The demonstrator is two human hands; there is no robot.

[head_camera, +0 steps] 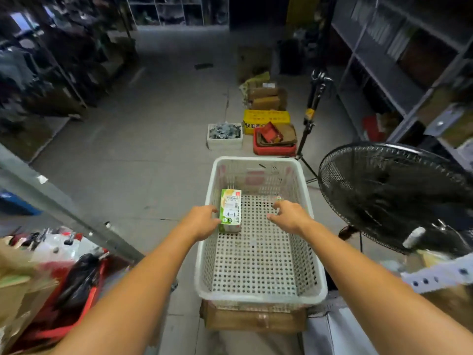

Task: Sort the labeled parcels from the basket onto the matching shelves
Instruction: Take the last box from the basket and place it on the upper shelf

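Note:
A white perforated plastic basket (261, 297) stands on a cardboard box in front of me. One green and white parcel (230, 210) with a white label lies inside it against the left wall. My left hand (202, 222) reaches over the left rim, and its fingertips touch the parcel's left side. Over the right half of the basket hovers my right hand (289, 215), fingers loosely curled, holding nothing, a hand's width from the parcel.
A black floor fan (391, 198) stands close on the right, beside a tripod (308, 131). Metal shelves (399, 80) line the right wall, and dark racks line the left. White, yellow and red crates (275, 149) sit on the floor beyond the basket. Red bins with clutter sit at lower left.

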